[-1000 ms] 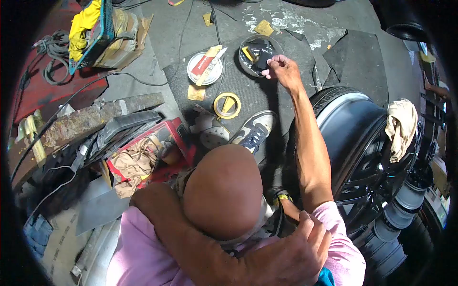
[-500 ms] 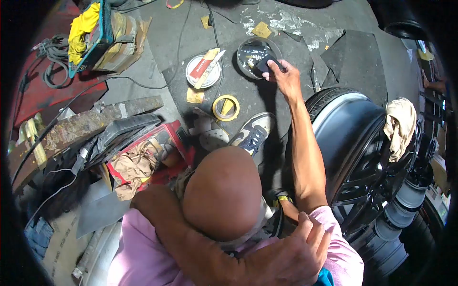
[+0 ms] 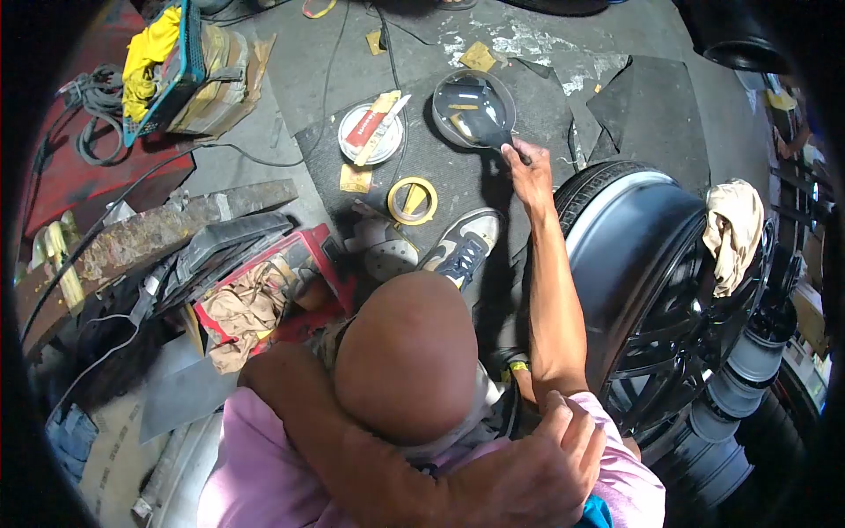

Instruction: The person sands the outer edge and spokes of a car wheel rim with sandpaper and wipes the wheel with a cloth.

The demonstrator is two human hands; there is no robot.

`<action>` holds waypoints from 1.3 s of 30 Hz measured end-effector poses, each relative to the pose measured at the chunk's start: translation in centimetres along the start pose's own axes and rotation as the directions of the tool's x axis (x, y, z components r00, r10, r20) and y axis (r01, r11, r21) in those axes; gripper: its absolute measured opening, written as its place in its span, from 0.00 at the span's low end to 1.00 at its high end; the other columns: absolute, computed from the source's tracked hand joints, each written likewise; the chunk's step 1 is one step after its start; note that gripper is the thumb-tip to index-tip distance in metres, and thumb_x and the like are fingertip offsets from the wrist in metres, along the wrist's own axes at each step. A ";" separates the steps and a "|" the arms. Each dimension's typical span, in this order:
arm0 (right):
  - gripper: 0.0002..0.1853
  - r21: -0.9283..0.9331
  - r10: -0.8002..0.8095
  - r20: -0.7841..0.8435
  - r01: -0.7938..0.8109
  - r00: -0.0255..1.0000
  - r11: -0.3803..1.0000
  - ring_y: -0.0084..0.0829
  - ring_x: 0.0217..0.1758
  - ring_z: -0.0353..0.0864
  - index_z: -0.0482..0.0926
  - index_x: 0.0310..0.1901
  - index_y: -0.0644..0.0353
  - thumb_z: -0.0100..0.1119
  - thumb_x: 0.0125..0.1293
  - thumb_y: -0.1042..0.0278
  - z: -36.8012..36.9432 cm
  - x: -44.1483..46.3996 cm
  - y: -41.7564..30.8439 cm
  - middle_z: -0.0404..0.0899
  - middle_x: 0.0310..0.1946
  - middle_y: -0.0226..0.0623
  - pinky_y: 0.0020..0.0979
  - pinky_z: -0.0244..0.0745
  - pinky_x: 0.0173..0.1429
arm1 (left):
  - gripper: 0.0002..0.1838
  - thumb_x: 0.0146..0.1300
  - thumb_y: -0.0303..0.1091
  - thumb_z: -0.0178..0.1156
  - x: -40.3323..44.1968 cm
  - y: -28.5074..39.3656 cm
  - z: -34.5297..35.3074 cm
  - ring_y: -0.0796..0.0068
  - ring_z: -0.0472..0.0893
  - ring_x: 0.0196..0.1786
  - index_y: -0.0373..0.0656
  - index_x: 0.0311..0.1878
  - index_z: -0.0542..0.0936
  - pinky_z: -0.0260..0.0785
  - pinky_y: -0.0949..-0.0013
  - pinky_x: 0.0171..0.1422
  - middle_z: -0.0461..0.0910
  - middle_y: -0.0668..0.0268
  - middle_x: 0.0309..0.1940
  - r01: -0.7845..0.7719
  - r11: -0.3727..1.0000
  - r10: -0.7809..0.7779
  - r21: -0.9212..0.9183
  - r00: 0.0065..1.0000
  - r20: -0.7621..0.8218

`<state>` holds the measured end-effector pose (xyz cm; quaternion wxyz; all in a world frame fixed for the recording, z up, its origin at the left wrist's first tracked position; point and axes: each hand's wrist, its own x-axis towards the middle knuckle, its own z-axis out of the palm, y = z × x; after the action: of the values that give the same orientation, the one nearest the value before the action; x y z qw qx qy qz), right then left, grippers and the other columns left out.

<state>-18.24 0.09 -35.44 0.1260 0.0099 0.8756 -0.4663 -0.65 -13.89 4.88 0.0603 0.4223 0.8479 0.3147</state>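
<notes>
My right hand (image 3: 532, 176) is closed, pinching a small black flat piece (image 3: 525, 159) at the near rim of a clear round bowl (image 3: 437, 110). Dark liquid in the bowl reflects light. Left of it, a round can (image 3: 387, 151) carries a red-and-yellow packet and a pale stick on its lid. My left hand (image 3: 537, 462) reaches across my bent knee (image 3: 405, 361) to my pink right sleeve (image 3: 607, 431). Its fingers are curled; whatever they may hold is hidden. A teal thing (image 3: 597, 512) shows beneath it.
A tyre with a black wheel rim (image 3: 642, 229) stands close beside my right arm, a beige cloth (image 3: 735, 233) draped over it. Yellow tape (image 3: 412, 201) lies near my shoe (image 3: 466, 246). A red box (image 3: 321, 264) with cloths and a teal crate (image 3: 163, 75) are on the left.
My right hand has drawn back from over the bowl to its near rim, the black piece still in its fingers. My left hand has stayed at the sleeve.
</notes>
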 end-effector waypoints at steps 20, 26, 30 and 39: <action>0.17 0.259 0.142 -0.041 -0.127 0.989 0.958 0.16 0.30 0.73 0.91 0.35 0.65 0.76 0.74 0.58 0.0 -5.1 -0.7 0.86 0.26 0.25 0.29 0.68 0.36 | 0.15 0.65 0.39 0.58 0.0 -0.4 0.0 0.64 0.84 0.48 0.40 0.46 0.86 0.77 0.56 0.55 0.85 0.59 0.42 -0.053 0.998 0.053 0.014 0.999 -0.001; 0.26 0.530 0.236 -0.026 -0.187 0.971 0.827 0.12 0.32 0.78 0.83 0.69 0.70 0.75 0.72 0.73 0.4 -8.3 -0.5 0.71 0.28 0.18 0.20 0.72 0.36 | 0.16 0.64 0.41 0.59 -0.7 0.2 -0.1 0.63 0.84 0.49 0.40 0.47 0.86 0.78 0.55 0.57 0.84 0.58 0.42 -0.042 0.998 0.046 -0.036 0.992 0.116; 0.11 0.279 0.311 -0.190 -0.252 0.931 0.927 0.16 0.30 0.83 0.88 0.52 0.64 0.74 0.74 0.68 -1.0 -10.0 -0.4 0.81 0.27 0.25 0.26 0.76 0.36 | 0.20 0.65 0.46 0.66 -0.3 -0.1 -1.0 0.58 0.86 0.51 0.40 0.51 0.86 0.80 0.53 0.59 0.84 0.57 0.45 0.006 1.000 -0.014 0.030 0.965 0.260; 0.13 0.069 0.271 -0.227 -0.262 0.935 0.962 0.58 0.52 0.88 0.83 0.50 0.57 0.74 0.67 0.66 -4.0 -18.8 1.9 0.89 0.45 0.52 0.52 0.82 0.58 | 0.17 0.72 0.43 0.70 3.5 0.4 -2.2 0.46 0.83 0.49 0.42 0.54 0.84 0.77 0.48 0.54 0.79 0.54 0.42 -0.003 0.999 0.014 -0.045 0.967 0.254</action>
<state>-0.58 6.27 -30.50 0.0837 0.1859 0.8659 -0.4567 -3.45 -12.14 7.42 0.1766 0.4614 0.8242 0.2769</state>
